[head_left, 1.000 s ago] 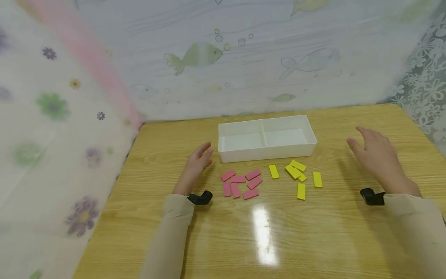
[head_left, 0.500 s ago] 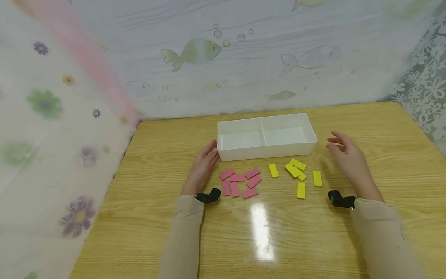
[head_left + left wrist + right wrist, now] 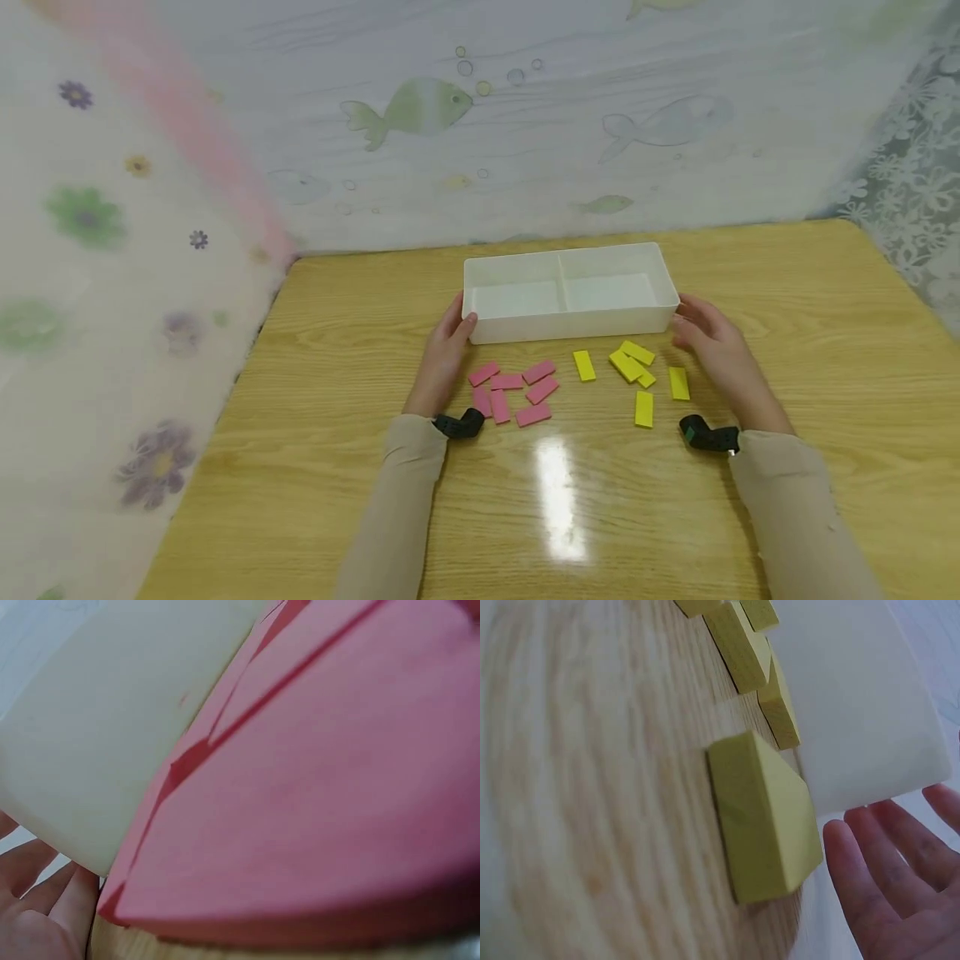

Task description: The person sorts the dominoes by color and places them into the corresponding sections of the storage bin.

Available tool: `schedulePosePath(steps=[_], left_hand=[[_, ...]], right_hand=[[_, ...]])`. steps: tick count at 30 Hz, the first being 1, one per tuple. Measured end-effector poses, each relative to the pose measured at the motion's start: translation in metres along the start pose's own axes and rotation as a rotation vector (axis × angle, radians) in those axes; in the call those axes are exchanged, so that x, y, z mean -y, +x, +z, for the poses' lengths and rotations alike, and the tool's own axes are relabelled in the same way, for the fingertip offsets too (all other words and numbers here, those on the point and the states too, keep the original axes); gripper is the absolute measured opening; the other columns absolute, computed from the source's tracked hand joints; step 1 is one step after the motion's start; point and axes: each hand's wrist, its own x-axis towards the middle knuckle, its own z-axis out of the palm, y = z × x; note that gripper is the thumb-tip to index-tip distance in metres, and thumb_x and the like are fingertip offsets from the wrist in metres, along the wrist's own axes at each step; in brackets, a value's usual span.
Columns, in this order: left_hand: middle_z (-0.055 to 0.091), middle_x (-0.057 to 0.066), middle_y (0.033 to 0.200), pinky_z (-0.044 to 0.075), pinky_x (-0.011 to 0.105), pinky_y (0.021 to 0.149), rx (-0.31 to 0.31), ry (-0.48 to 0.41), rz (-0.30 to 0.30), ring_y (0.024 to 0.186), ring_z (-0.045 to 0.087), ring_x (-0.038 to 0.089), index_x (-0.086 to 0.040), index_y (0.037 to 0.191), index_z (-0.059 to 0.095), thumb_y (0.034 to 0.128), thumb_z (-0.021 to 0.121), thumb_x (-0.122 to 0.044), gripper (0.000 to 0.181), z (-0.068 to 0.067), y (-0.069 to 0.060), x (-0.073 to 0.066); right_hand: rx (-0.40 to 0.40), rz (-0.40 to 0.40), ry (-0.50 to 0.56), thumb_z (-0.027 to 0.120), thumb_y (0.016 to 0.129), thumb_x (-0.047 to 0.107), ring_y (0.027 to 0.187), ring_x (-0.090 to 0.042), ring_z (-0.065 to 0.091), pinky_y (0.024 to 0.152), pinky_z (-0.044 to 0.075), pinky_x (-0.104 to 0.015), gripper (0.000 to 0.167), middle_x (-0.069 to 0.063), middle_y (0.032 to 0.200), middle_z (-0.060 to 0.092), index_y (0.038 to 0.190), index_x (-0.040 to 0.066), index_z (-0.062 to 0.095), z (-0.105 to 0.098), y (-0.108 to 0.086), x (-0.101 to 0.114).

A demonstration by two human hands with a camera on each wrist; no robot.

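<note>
A white two-compartment plastic box (image 3: 570, 325) stands on the wooden table, with both compartments bare. At its left end is my left hand (image 3: 442, 360), the thumb at the front corner and the other fingers along the end wall. My right hand (image 3: 722, 354) is at the right end, its fingertips touching or very near that wall; in the right wrist view the fingers (image 3: 900, 847) look extended. Several flat pink blocks (image 3: 507, 382) lie in front of the box on the left. Several yellow blocks (image 3: 644, 410) lie in front on the right, some overlapping.
The wooden table (image 3: 330, 467) extends around the box on all sides. Behind it hangs a pale sheet (image 3: 540, 133) with fish drawings, and a flowered sheet (image 3: 82, 317) covers the left side. Black cameras (image 3: 708, 435) are worn on the wrists.
My right hand has come left from the open table to the box's right end. My left hand has moved right and touches the left end. The blocks lie as before.
</note>
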Motion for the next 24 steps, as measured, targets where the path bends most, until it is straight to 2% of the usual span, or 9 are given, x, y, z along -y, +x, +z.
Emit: schedulePosePath(steps=[5,10,13,16,19,21,24], left_hand=[[0.029,-0.002,0.143,0.023,0.03,0.103,-0.023,-0.027,0.015,0.13,0.023,0.01,-0.016,0.141,0.029,0.091,0.047,-0.038,0.057,-0.005,-0.005,0.001],[0.033,0.0,0.14,0.027,0.029,0.101,-0.035,-0.052,0.016,0.127,0.029,0.008,-0.014,0.138,0.035,0.0934,0.044,-0.033,0.049,-0.005,-0.005,0.003],[0.034,0.0,0.14,0.028,0.029,0.101,0.017,-0.103,0.018,0.126,0.031,0.008,-0.013,0.137,0.036,0.0935,0.044,-0.031,0.048,-0.006,-0.001,0.005],[0.03,0.0,0.141,0.026,0.03,0.102,0.092,-0.21,0.025,0.127,0.03,0.009,-0.01,0.139,0.032,0.0949,0.043,-0.026,0.048,-0.01,0.004,0.007],[0.026,0.0,0.144,0.023,0.03,0.103,0.128,-0.273,0.033,0.129,0.027,0.009,-0.009,0.14,0.027,0.0959,0.04,-0.022,0.048,-0.013,0.006,0.007],[0.024,-0.001,0.144,0.023,0.029,0.103,0.12,-0.248,0.031,0.129,0.024,0.008,-0.011,0.141,0.026,0.0956,0.041,-0.024,0.05,-0.014,0.006,0.007],[0.024,-0.001,0.145,0.023,0.028,0.103,0.088,-0.162,0.021,0.13,0.023,0.008,-0.016,0.142,0.024,0.0942,0.044,-0.029,0.053,-0.013,0.004,0.005]], right_hand=[[-0.007,0.008,-0.039,0.04,0.092,0.042,0.109,-0.027,0.047,0.083,0.045,-0.024,0.058,-0.012,0.132,0.038,0.139,0.011,0.028,0.003,-0.002,0.001],[-0.011,0.049,-0.094,0.038,0.09,0.05,0.104,-0.028,0.05,0.088,0.042,-0.035,0.062,-0.01,0.13,0.039,0.139,0.013,0.029,0.001,-0.004,0.0],[-0.028,0.063,-0.123,0.037,0.089,0.052,0.102,-0.028,0.051,0.089,0.041,-0.037,0.064,-0.011,0.13,0.039,0.14,0.014,0.028,-0.003,-0.006,-0.002],[-0.042,0.058,-0.131,0.038,0.089,0.051,0.1,-0.027,0.052,0.085,0.044,-0.029,0.063,-0.011,0.129,0.041,0.14,0.015,0.028,-0.004,-0.006,-0.003],[-0.035,0.042,-0.122,0.039,0.089,0.049,0.099,-0.027,0.052,0.081,0.046,-0.022,0.061,-0.01,0.127,0.042,0.139,0.015,0.03,-0.004,-0.004,-0.004],[-0.026,0.034,-0.108,0.041,0.089,0.049,0.1,-0.027,0.052,0.081,0.046,-0.022,0.061,-0.01,0.127,0.043,0.139,0.015,0.031,-0.003,-0.003,-0.004],[-0.013,0.037,-0.107,0.041,0.089,0.049,0.101,-0.027,0.052,0.083,0.045,-0.025,0.061,-0.011,0.127,0.042,0.139,0.015,0.031,-0.003,-0.003,-0.005]])
